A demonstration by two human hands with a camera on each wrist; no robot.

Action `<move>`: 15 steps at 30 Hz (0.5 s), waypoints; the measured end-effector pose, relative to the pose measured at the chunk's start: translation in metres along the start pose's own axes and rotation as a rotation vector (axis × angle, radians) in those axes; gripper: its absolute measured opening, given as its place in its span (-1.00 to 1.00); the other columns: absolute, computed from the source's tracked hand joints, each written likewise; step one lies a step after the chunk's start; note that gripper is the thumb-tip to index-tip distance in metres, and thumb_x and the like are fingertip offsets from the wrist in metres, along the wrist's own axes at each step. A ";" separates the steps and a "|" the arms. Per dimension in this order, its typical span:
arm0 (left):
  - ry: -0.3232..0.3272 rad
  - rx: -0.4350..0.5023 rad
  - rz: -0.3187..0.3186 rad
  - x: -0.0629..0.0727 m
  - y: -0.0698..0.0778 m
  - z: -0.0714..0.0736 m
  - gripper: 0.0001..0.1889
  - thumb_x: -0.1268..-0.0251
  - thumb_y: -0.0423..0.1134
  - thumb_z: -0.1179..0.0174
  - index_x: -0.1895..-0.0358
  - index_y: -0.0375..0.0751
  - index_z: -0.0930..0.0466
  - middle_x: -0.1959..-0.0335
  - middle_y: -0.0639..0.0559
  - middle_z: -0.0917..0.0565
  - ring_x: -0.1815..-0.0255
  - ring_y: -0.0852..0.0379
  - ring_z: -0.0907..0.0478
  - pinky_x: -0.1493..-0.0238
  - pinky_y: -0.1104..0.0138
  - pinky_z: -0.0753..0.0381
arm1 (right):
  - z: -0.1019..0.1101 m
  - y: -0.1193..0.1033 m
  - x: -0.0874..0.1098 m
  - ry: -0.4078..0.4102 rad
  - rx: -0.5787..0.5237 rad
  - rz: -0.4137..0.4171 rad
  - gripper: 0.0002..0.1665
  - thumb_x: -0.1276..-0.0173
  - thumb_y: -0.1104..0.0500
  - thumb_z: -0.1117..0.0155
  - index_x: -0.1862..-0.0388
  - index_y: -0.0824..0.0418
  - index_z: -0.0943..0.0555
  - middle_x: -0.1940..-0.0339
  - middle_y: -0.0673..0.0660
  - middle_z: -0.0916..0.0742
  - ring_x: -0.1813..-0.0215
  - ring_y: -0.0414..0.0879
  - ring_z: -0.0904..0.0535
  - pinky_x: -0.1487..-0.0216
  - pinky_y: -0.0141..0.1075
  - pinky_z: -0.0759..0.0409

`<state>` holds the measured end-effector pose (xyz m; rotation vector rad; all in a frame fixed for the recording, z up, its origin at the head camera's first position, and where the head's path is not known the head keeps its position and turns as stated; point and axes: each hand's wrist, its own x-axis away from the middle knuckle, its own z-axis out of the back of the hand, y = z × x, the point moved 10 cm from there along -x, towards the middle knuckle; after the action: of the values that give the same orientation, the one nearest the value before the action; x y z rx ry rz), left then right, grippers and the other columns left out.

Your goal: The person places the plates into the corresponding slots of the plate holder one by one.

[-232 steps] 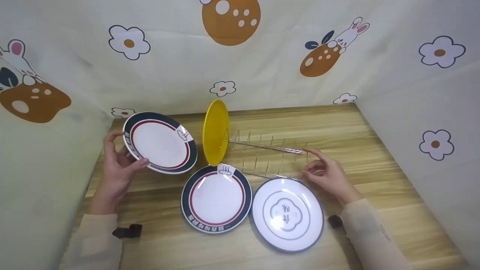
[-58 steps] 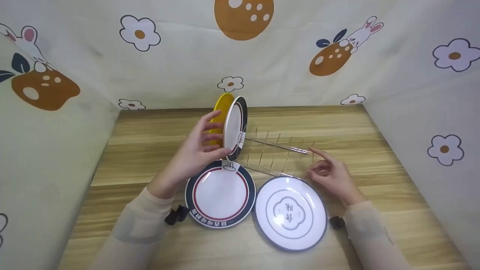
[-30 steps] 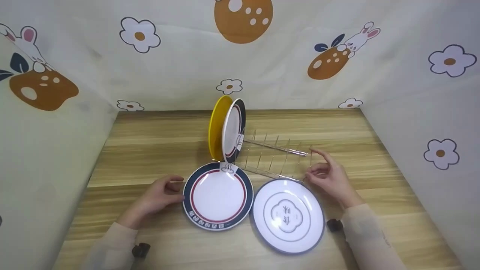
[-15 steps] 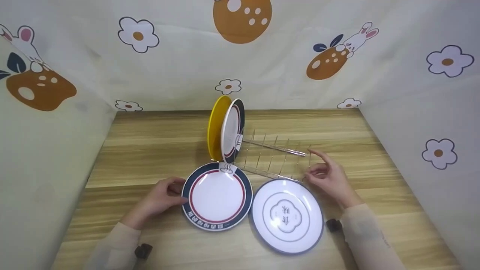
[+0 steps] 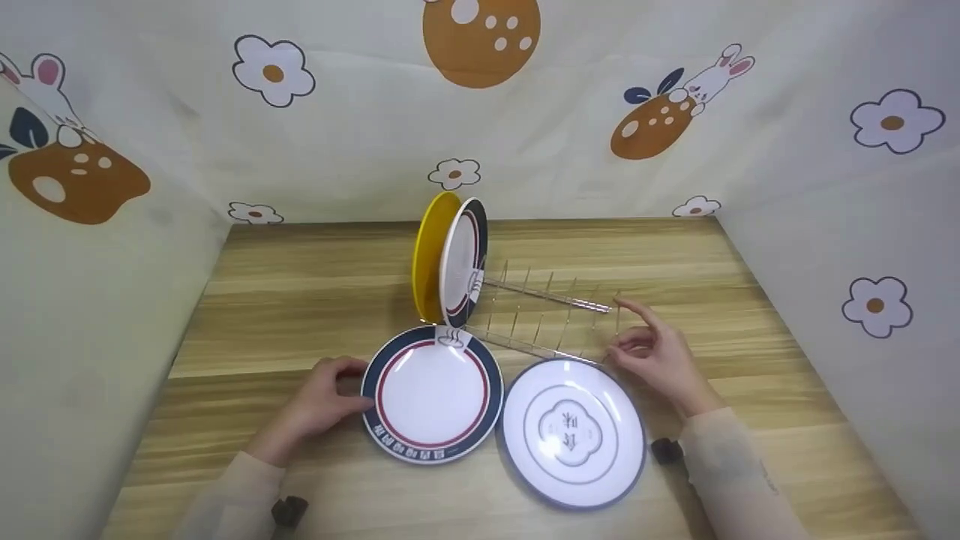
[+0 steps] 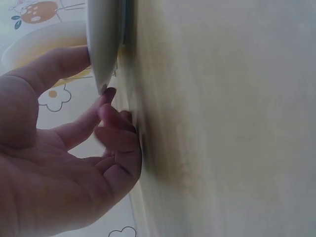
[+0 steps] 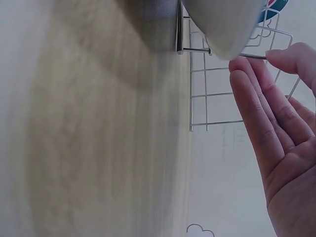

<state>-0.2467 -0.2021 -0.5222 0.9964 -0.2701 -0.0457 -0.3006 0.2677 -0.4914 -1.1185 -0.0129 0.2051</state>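
Note:
At the left rim of a white plate with a dark blue border (image 5: 431, 394), my left hand (image 5: 319, 401) pinches the edge, thumb on top and fingertips underneath. The left wrist view shows this plate (image 6: 102, 44) edge-on, low over the table. My right hand (image 5: 660, 364) holds the right end of a wire dish rack (image 5: 589, 304) between thumb and fingers; the rack's wires (image 7: 217, 95) also show in the right wrist view. A yellow plate (image 5: 429, 255) and a second blue-bordered plate (image 5: 459, 259) stand on edge at the rack's left end.
A white plate with a thin grey-blue rim (image 5: 600, 480) lies before the rack, beside the blue-bordered one. Patterned cloth (image 5: 360, 150) walls the wooden table (image 5: 247, 300) at the back and sides.
My left hand first carried the second blue-bordered plate into the rack beside the yellow one and let go. It then came down to the lying blue-bordered plate and took its rim. My right hand stayed put.

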 end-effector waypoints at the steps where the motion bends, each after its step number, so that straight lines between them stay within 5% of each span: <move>1: 0.009 0.012 0.000 0.001 0.000 0.000 -0.39 -0.15 -0.36 -0.47 -0.26 -0.50 -0.50 -0.20 -0.36 -0.54 -0.24 -0.22 -0.50 -0.35 -0.08 -0.53 | 0.000 0.000 0.000 0.000 0.000 -0.002 -0.02 -0.18 0.40 -0.54 -0.54 -0.05 -0.39 0.27 0.25 -0.82 0.19 0.10 -0.80 0.08 -0.30 -0.79; 9: -0.002 0.306 0.005 0.001 -0.002 0.000 -0.44 -0.27 -0.45 -0.30 -0.31 -0.56 -0.38 -0.31 -0.44 -0.47 -0.23 -0.24 -0.60 -0.08 0.39 -0.70 | 0.001 0.004 0.001 0.001 0.020 -0.027 0.01 -0.18 0.42 -0.53 -0.57 -0.03 -0.36 0.24 0.21 -0.82 0.17 0.08 -0.81 0.06 -0.29 -0.79; 15: -0.143 0.620 0.090 0.002 -0.010 -0.012 -0.49 -0.37 -0.49 -0.07 -0.35 -0.47 -0.19 -0.33 -0.41 -0.43 -0.09 0.00 -0.61 -0.03 0.27 -0.74 | 0.000 0.006 0.001 -0.003 0.014 -0.048 0.04 -0.18 0.42 -0.52 -0.58 -0.08 -0.34 0.22 0.20 -0.82 0.15 0.09 -0.81 0.04 -0.28 -0.78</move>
<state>-0.2407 -0.1980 -0.5357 1.5979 -0.4764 0.0533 -0.3005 0.2702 -0.4966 -1.1025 -0.0406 0.1641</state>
